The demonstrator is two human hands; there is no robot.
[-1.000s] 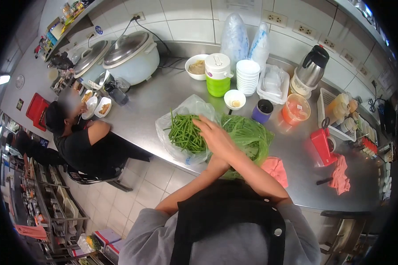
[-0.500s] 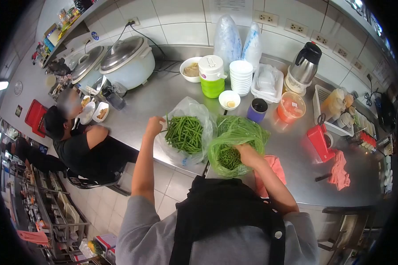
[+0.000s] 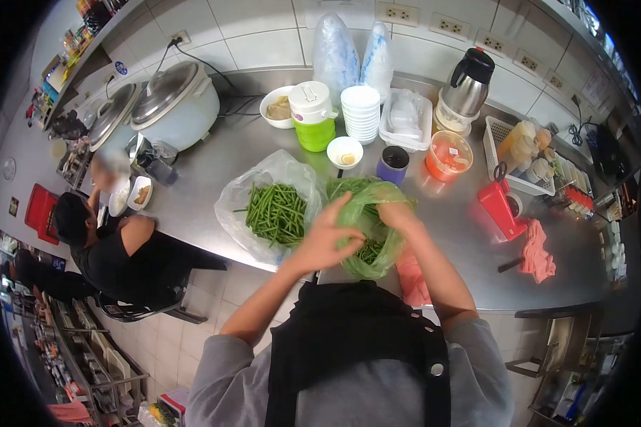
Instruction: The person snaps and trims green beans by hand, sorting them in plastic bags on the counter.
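A green plastic bag (image 3: 375,262) stands on the steel counter in front of me, its mouth toward me, with cut green beans (image 3: 368,250) inside. My left hand (image 3: 325,240) is at the bag's left edge, thumb and fingers spread apart and slightly blurred. At the upper right of the mouth is my right hand (image 3: 397,215), its fingers hidden in the green film, so I cannot see what they grip. To the left, a clear plastic bag (image 3: 233,201) lies wide open around a heap of longer green bean pieces (image 3: 274,213).
Behind the bags stand a green-and-white jug (image 3: 313,128), a small white bowl (image 3: 345,152), a purple tumbler (image 3: 392,167) and stacked white cups (image 3: 361,117). A lidded orange tub (image 3: 449,156) and red holder (image 3: 502,210) are rightward. A person (image 3: 114,235) sits at left.
My left hand has moved right, from the clear bag to the green bag's edge. My right hand has risen from the cut beans toward the bag's upper rim. The view has shifted slightly.
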